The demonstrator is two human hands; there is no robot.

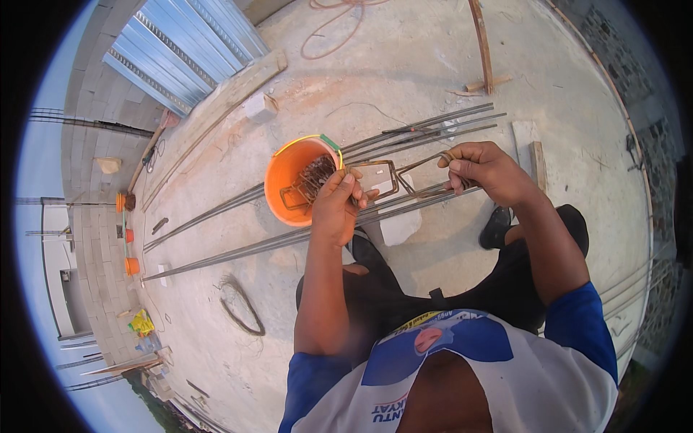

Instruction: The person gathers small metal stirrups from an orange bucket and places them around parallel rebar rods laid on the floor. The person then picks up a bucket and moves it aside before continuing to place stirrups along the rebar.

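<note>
In both hands (336, 203) (492, 173), wire (395, 177); shirt lettering (390, 415)

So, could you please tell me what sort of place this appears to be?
Most likely a building site: long metal bars lie over the concrete floor, a bare block wall stands at the left, and the left hand and right hand hold bent metal loops.

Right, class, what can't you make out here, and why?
Head view:
Gripped parts of the bent metal rods: hidden by the left hand and right hand.
Count of metal pieces in the orange bucket: they overlap.
Rest of the hose: cut off by the top edge.
Yellow item by the wall: too small to identify.
</note>
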